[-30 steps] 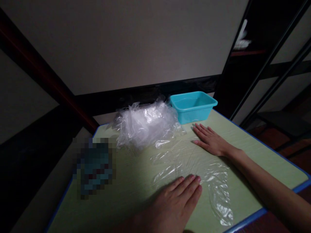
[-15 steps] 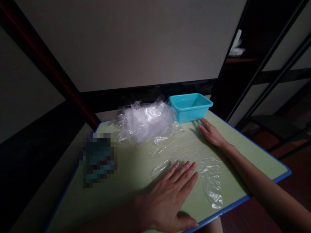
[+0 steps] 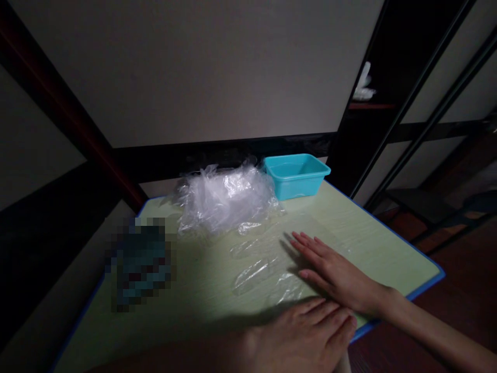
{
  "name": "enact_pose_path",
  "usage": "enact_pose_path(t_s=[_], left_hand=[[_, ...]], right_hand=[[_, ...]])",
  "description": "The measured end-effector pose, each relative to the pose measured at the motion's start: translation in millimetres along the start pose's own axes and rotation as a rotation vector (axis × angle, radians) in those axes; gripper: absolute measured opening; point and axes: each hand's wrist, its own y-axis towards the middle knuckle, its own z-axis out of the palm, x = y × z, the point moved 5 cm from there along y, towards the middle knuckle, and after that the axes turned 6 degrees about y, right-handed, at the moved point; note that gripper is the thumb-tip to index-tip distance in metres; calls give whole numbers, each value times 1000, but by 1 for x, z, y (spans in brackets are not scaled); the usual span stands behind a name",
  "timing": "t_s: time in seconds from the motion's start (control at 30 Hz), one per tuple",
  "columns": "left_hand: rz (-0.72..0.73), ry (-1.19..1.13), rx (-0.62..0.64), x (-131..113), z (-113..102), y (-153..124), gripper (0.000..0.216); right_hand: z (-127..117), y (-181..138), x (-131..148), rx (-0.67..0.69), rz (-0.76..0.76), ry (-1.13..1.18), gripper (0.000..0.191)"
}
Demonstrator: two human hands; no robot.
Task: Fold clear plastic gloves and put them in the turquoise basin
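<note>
A thin clear plastic sheet lies spread flat on the pale green table. My right hand rests palm down on the sheet near its right part, fingers stretched out and pointing left and away. My left hand lies flat at the table's near edge, fingers extended toward the right, just below the right hand. Neither hand grips anything.
A crumpled heap of clear plastic sits at the back of the table, with a turquoise tub to its right. A blurred dark object lies on the left side. Dark shelving frames stand to the right.
My right hand slid back from near the turquoise tub toward me across the sheet. My left hand drew back to the near table edge. The view shifted slightly.
</note>
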Motion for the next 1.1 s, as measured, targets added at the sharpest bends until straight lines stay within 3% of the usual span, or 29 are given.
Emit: enact_pose_path(t_s=[0.13,0.3,0.8,1.1], left_hand=[[9,2,-18,0,12,-1,39],[30,57,-18,-1,10,-3,39],[20,47,42,0,4,-3,42],[22,62,38,0,10,-4,41]], right_hand=[[14,-2,-3,18,-15,-46,56],[17,2,-18,-36,-24,-146,60],[-5,13,-100,-85,170,-256,62],[-16,14,-139,-160,279,-158,63]])
